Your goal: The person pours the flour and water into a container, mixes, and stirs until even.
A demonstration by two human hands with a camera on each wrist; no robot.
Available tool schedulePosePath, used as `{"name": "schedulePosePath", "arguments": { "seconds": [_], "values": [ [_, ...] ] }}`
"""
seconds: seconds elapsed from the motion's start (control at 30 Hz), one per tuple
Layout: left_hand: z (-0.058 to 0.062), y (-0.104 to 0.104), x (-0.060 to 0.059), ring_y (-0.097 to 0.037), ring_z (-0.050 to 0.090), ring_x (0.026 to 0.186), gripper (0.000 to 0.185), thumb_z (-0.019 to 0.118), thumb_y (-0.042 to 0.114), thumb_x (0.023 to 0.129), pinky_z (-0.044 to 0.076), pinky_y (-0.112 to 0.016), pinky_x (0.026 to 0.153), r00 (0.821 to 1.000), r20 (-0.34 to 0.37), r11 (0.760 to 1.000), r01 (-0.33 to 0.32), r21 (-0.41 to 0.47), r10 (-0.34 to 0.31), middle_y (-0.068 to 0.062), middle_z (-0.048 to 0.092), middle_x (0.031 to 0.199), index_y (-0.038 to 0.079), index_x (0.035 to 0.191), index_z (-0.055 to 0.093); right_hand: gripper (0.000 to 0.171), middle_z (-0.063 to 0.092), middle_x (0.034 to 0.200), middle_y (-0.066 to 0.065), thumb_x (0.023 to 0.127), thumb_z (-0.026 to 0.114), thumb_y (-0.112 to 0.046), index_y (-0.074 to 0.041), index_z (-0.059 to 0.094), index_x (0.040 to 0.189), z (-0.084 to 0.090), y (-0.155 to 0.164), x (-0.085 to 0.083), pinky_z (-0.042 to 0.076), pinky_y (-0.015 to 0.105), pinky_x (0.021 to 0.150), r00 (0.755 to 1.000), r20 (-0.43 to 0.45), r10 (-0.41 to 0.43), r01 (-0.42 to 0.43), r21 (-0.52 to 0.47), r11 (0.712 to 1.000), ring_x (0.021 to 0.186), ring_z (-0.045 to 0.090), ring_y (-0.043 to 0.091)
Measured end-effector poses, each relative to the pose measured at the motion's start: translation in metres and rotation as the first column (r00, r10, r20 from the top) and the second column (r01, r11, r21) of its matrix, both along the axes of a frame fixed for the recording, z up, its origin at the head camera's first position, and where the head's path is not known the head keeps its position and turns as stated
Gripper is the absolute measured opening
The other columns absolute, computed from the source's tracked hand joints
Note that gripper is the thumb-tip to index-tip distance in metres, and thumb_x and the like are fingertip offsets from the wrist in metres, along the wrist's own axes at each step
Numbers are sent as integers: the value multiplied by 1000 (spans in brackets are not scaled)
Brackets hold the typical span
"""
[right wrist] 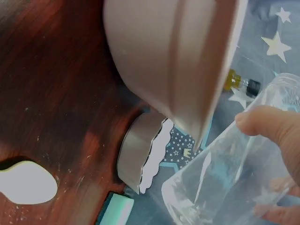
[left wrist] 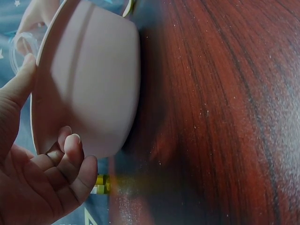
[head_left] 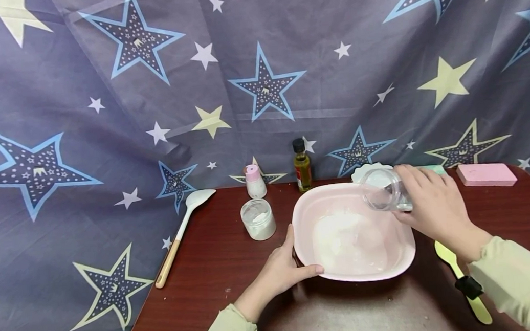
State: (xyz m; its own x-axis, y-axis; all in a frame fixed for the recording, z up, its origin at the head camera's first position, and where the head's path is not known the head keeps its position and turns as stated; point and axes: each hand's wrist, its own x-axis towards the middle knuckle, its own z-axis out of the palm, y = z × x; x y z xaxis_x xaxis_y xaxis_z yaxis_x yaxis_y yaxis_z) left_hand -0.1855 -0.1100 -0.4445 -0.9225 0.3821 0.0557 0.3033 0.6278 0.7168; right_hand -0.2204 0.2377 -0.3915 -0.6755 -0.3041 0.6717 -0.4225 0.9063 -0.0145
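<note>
Your right hand point(head_left: 436, 207) grips a clear glass jar point(head_left: 383, 190), fingers wrapped over its top side and thumb beneath, and holds it tilted on its side above the far right rim of the pink basin point(head_left: 403, 258), mouth turned toward the middle of the basin. The right wrist view shows your thumb point(right wrist: 269, 126) pressed on the jar's wall point(right wrist: 220, 183), and the jar looks empty. White powder point(head_left: 346, 239) lies across the basin's floor.

Your left hand point(head_left: 279, 272) holds the basin's near left rim: the thumb lies along the top edge, and in the left wrist view your curled fingers point(left wrist: 75, 159) tuck under the basin's outer wall point(left wrist: 93, 79). The basin sits on the dark red wooden table point(head_left: 217, 271), just in front of you.

To the left of the basin stands a small open jar of white powder point(head_left: 258, 219), and behind that a white bottle with a pink cap point(head_left: 254, 181). A small oil bottle with a black cap point(head_left: 302, 165) stands at the back edge, beside a white scalloped dish point(head_left: 370, 171) that sits just behind the basin. A white spoon with a wooden handle point(head_left: 184, 232) lies at the table's left edge. A yellow spatula point(head_left: 462, 277) lies under your right forearm, and a pink block point(head_left: 486, 174) rests at the far right corner
</note>
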Motion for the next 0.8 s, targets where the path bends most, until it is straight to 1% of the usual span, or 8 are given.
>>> {"name": "schedulePosePath", "arguments": {
  "seconds": [0.07,0.13,0.23,0.3,0.43,0.6,0.7,0.8],
  "values": [
    [0,0,0,-11,56,77,122,82,51,73,46,-28,81,1000,-1,1000,1,5,-1,-12,67,110,0,155,9,89,59,112,19,54,89,-29,-4,48,129,2,4,-2,42,58,72,996,82,-25,31,-76,997,97,56,42],
    [1,-1,1,-11,56,79,121,82,51,73,46,-28,82,1000,-1,1000,3,8,-3,-12,67,112,0,155,9,89,59,108,20,56,90,-31,-4,48,129,2,10,-4,43,58,67,985,165,-45,71,-152,986,92,57,42],
    [1,-1,0,-10,57,80,121,82,51,73,46,-28,82,1000,-7,1000,7,10,-7,-13,66,114,0,155,10,92,59,108,22,59,92,-33,-5,46,133,0,23,-8,43,59,62,963,259,-67,137,-260,956,90,58,43],
    [2,-1,0,-10,57,79,121,82,51,73,46,-28,82,1000,-6,1000,9,11,-9,-12,67,112,0,155,9,95,57,115,25,61,91,-33,-4,43,138,-5,33,-10,43,61,62,952,299,-70,169,-320,932,93,57,45],
    [1,-1,0,-10,57,79,121,82,51,73,46,-27,82,1000,-5,1000,12,13,-12,-12,67,112,0,155,9,98,52,123,30,67,88,-33,-1,36,143,-18,52,-12,39,63,69,926,373,-61,226,-419,879,100,53,49],
    [0,-2,0,-10,57,78,121,83,50,73,47,-27,81,1000,-14,1000,12,10,-12,-11,68,110,0,155,9,94,46,125,33,74,85,-32,4,30,141,-38,72,-15,35,62,81,892,452,-12,271,-513,814,107,46,53],
    [-1,-2,-1,-10,56,76,121,83,50,73,47,-26,79,1000,-21,1000,12,5,-12,-11,68,107,0,155,10,97,43,128,35,76,84,-33,4,26,144,-48,81,-15,33,63,86,875,484,9,295,-547,783,112,42,53],
    [0,-1,0,-9,55,74,121,83,50,72,47,-26,77,999,-32,1000,13,0,-13,-10,68,104,-1,155,10,104,39,131,38,78,82,-34,5,18,149,-56,88,-14,31,66,91,854,521,19,323,-557,765,117,38,55]
  ]
}}
